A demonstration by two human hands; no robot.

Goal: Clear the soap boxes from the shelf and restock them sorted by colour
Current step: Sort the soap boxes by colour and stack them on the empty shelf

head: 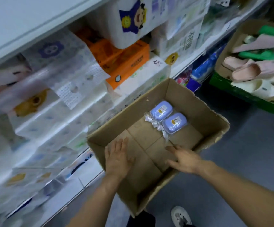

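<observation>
**Two soap boxes left in the carton**

Both hands, left (118, 158) and right (184, 158), are flat, fingers released, inside the carton (203, 110). Two purple soap boxes (168, 118) lie side by side at its far end. Recommended: lift both together and shelve them with matching purple stock.

- cardboard box (203, 115): matt brown corrugated card, rim torn and rough
- two soap boxes (168, 118) inside it: lilac plastic under glossy crinkled film
- tissue packs (54, 122) left of it: shiny plastic wrap
- slippers (254, 71) right of it: matt foam-like
</observation>
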